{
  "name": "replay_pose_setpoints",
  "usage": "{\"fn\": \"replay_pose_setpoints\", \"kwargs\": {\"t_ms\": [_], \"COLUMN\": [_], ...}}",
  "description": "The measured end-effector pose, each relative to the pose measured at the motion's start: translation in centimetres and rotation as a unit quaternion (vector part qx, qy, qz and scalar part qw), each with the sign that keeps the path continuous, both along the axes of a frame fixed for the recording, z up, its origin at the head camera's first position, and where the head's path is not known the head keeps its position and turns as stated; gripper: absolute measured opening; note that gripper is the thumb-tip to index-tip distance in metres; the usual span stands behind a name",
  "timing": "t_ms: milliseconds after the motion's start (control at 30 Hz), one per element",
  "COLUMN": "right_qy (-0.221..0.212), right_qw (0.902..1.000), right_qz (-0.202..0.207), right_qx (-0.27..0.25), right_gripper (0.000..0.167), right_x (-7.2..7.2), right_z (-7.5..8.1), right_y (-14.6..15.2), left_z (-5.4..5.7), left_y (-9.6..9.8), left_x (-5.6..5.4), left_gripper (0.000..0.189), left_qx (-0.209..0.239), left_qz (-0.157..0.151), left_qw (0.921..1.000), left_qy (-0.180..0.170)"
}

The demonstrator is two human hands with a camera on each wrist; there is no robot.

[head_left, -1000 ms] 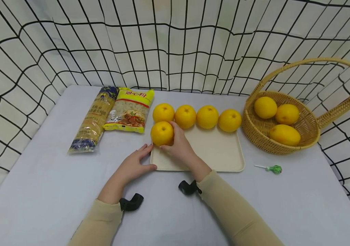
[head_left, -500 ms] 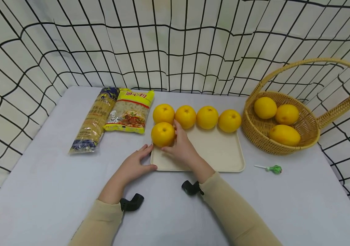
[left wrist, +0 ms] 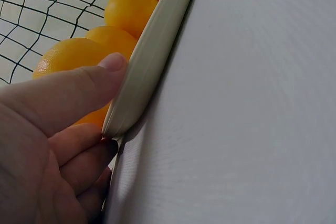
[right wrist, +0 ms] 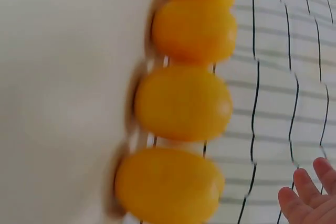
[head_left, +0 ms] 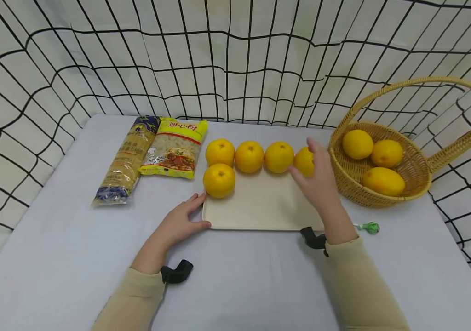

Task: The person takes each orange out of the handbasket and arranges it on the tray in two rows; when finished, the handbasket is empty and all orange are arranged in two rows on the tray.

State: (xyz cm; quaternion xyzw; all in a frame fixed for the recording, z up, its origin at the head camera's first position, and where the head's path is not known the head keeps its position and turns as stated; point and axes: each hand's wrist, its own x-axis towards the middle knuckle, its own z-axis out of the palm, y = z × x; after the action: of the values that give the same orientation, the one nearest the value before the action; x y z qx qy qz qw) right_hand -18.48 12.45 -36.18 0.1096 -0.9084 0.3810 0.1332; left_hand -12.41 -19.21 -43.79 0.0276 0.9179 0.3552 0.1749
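A cream tray (head_left: 260,207) bears a back row of several oranges (head_left: 249,156) and one front orange (head_left: 219,180) at its left. My left hand (head_left: 181,220) holds the tray's near left corner, thumb (left wrist: 86,90) on the near rim and fingertips at the left side. My right hand (head_left: 320,184) is raised over the tray's right end, fingers spread, nothing in its grasp. It partly covers the rightmost orange (head_left: 303,161) in the head view. In the right wrist view, its fingers (right wrist: 310,195) appear apart from the row of oranges.
A wicker basket (head_left: 349,191) with a tall handle and several yellow fruits (head_left: 383,181) stands right of the tray. A green-wrapped lollipop (head_left: 370,227) lies before it. Left are a noodle pack (head_left: 125,161) and a yellow food bag (head_left: 175,149). Black netting (head_left: 227,64) encloses the table's back and sides.
The right hand has let go of the front orange, leaving it at the tray's left, and moved right toward the basket. The left hand has stayed at the tray corner.
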Motion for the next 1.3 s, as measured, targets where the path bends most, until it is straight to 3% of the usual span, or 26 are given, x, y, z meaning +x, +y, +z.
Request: {"fn": "replay_pose_setpoints", "kwargs": {"t_ms": [167, 600, 900, 1167, 1300], "right_qy": [0.009, -0.059, -0.127, -0.145, -0.172], "right_qw": [0.9987, 0.9842, 0.9753, 0.9758, 0.9713], "right_qz": [-0.039, -0.148, -0.142, -0.101, -0.089], "right_qx": [0.031, 0.078, 0.112, 0.128, 0.139], "right_gripper": [0.073, 0.076, 0.082, 0.082, 0.085], "right_x": [0.2, 0.5, 0.0, -0.8, -1.1], "right_z": [0.0, -0.7, -2.0, -1.7, -1.3], "right_y": [4.8, 15.2, 18.7, 18.9, 18.7], "left_z": [-0.1, 0.0, 0.0, -0.1, 0.0], "left_y": [-0.1, 0.1, 0.1, -0.1, -0.1], "left_x": [0.0, 0.0, -0.1, -0.2, -0.1], "left_gripper": [0.081, 0.080, 0.080, 0.081, 0.081], "left_qx": [0.003, 0.000, -0.003, 0.003, 0.006], "left_qz": [-0.006, -0.005, -0.003, -0.003, -0.002], "left_qw": [1.0000, 1.0000, 1.0000, 1.0000, 1.0000], "left_qy": [0.003, -0.002, -0.007, -0.003, -0.003]}}
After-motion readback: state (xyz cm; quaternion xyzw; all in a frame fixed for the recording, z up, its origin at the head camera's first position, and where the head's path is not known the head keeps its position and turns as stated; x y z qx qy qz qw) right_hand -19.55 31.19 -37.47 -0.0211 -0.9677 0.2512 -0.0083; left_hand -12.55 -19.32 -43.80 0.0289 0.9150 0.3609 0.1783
